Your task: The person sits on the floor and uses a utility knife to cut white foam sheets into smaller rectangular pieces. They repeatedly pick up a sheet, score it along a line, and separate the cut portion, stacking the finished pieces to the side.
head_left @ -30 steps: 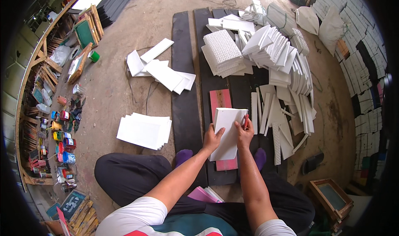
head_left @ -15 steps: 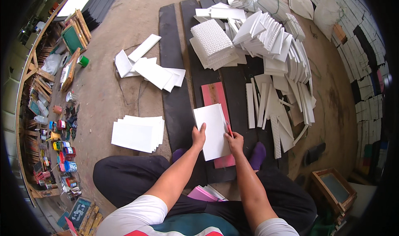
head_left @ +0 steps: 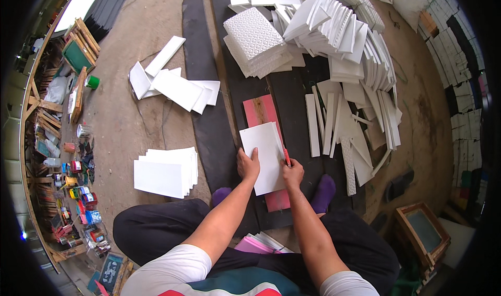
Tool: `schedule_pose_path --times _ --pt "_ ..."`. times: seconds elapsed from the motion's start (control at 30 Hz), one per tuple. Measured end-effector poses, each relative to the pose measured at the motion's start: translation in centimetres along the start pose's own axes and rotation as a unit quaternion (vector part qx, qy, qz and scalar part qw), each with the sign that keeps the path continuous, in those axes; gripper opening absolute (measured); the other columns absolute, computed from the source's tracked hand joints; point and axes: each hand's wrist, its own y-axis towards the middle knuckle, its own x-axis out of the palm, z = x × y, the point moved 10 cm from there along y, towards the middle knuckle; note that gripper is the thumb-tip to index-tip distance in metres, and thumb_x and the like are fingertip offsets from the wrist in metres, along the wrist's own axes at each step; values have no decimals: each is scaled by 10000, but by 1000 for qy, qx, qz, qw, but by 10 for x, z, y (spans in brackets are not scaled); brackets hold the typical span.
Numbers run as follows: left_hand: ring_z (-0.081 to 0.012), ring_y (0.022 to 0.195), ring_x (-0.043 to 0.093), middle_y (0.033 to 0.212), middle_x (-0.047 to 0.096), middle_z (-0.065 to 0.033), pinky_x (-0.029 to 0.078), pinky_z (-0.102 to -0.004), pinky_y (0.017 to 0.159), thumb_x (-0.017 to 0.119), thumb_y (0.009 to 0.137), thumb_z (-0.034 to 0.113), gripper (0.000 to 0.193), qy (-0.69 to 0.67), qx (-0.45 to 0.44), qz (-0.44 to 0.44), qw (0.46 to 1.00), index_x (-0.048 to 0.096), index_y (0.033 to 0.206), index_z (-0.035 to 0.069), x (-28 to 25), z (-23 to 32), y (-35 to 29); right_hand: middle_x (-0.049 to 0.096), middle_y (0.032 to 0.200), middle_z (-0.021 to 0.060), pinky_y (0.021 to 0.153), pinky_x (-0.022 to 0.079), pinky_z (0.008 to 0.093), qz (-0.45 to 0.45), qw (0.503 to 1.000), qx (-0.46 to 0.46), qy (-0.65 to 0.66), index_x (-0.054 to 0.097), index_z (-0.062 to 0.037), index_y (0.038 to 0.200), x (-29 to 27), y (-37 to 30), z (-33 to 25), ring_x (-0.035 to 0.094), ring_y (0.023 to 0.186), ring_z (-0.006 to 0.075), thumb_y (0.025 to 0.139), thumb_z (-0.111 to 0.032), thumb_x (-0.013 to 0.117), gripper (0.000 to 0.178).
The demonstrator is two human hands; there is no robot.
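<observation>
A white rectangular foam-like sheet (head_left: 264,158) lies in front of me, seemingly with another layer under its right edge. It rests over a long pink board (head_left: 260,108) with a worn brown patch. My left hand (head_left: 248,163) grips the sheet's left edge, its thumb on top and its other fingers partly hidden. At the right edge, my right hand (head_left: 293,173) is closed round a slim red-handled tool (head_left: 286,157). The tool's tip is at the sheet's edge and too small to make out.
Dark planks (head_left: 201,71) run beneath the work. White sheets are stacked (head_left: 159,177) at left, with white offcuts (head_left: 180,90) farther off. Textured white sheets (head_left: 254,35) and a large heap of white pieces (head_left: 334,40) lie ahead and right. Paint cans (head_left: 86,197) line the left side; a wooden frame (head_left: 421,233) stands at right.
The view has shifted slightly. My left hand has moved a little along the sheet's left edge, its fingers more curled. My right hand still holds the red-handled tool at the right edge.
</observation>
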Motion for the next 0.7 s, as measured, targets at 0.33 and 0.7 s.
schedule_pose_path --times 0.33,0.7 --pt "-382 1621 58 1769 130 -50 75 -625 1269 491 1059 269 660 262 294 -85 915 253 1674 299 30 81 -8 772 929 182 837 555 428 14 1000 13 -18 796 -82 1096 -4 -10 -16 751 915 347 867 -305 770 321" --pt "-518 1570 89 1711 100 -278 235 -605 1244 568 1040 345 567 163 333 -7 929 425 1570 490 20 83 -5 741 874 107 770 522 346 -15 995 -71 73 797 -17 1060 -20 -25 34 697 821 206 845 -257 836 324"
